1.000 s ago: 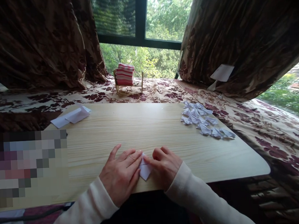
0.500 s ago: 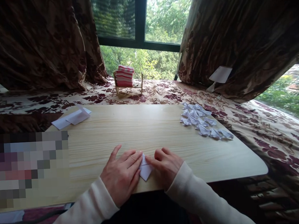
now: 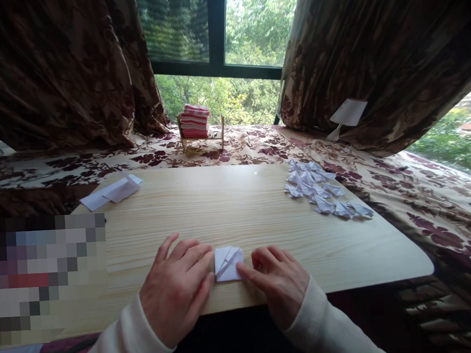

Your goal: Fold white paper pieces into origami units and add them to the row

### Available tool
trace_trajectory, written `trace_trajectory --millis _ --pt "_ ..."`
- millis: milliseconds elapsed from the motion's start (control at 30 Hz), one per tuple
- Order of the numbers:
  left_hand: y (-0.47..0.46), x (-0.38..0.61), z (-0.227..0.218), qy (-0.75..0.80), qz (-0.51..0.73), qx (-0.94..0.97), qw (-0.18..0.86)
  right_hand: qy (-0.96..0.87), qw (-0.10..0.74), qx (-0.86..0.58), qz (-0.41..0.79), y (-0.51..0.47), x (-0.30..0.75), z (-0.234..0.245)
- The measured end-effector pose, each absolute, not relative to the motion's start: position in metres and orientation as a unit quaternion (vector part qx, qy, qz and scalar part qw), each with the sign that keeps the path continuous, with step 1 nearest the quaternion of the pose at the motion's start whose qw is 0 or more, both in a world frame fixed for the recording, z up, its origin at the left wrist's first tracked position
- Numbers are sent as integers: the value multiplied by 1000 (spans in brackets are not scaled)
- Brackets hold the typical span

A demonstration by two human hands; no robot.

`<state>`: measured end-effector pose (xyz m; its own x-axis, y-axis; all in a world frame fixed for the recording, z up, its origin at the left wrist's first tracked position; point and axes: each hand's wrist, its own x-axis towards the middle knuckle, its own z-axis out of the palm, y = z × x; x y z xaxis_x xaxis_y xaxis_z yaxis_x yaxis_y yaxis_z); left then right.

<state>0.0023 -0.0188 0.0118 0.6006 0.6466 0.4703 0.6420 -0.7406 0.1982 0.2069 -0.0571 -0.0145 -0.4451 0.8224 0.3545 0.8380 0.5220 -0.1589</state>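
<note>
A small folded white paper [image 3: 229,263] lies flat on the table in front of me, roughly square, with slanted fold lines across its top. Along its left edge rests my left hand [image 3: 178,285], palm down, its fingers stretched out over the tabletop. My right hand [image 3: 278,277] is on the other side with its fingers curled. One fingertip or the thumb of it presses on the paper's right edge; the underside of that grip is hidden.
Several folded paper pieces [image 3: 313,185] lie clustered at the table's [image 3: 181,200] right. White paper strips [image 3: 112,193] overlap at its back left. Beyond are a small rack [image 3: 222,132] with folded red-and-white cloths [image 3: 195,120] and a white lamp [image 3: 349,112]. A blurred patch covers the lower left.
The folded paper has turned from a narrow pointed shape to a squarish one facing me. My hands have moved slightly apart, the left one leftward and the right one rightward.
</note>
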Motion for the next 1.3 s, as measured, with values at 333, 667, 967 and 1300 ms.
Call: trace_trajectory --millis 333,667,967,1300 --pt "-49 5 -8 343 298 890 -27 -875 225 -428 37 7 219 -3" --pt "-67 11 -12 377 276 883 -49 -822 279 -485 107 -35 201 -7" --pt "-71 18 -26 372 352 859 -1 -825 183 -532 51 -19 187 5" --pt "-61 19 -28 329 393 858 -34 -741 339 -563 137 -12 194 -10"
